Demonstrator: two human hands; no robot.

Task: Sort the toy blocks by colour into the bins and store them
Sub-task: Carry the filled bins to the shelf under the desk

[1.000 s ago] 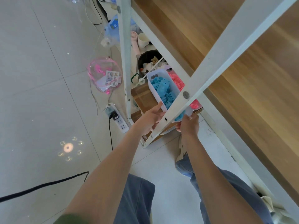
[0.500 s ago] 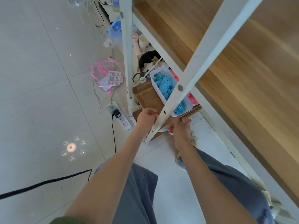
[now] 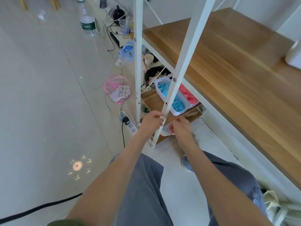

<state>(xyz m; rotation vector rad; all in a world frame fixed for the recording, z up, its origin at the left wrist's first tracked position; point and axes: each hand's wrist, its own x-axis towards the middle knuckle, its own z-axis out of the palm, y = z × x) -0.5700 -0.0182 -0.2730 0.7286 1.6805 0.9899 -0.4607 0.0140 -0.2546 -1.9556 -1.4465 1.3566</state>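
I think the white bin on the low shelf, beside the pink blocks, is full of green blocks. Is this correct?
No: the white bin holds blue blocks, not green. The head view shows it on the low shelf beside the pink blocks.

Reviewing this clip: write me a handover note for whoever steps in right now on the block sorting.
Hands: left hand and right hand have curled fingers, one on either side of the white brace, off the bin; whether they grip anything is unclear.
The white bin of blue blocks sits on the low shelf, with the pink blocks beside it, further in.
Done: both colours look sorted and shelved.
Left: check no loose blocks remain; none show here.
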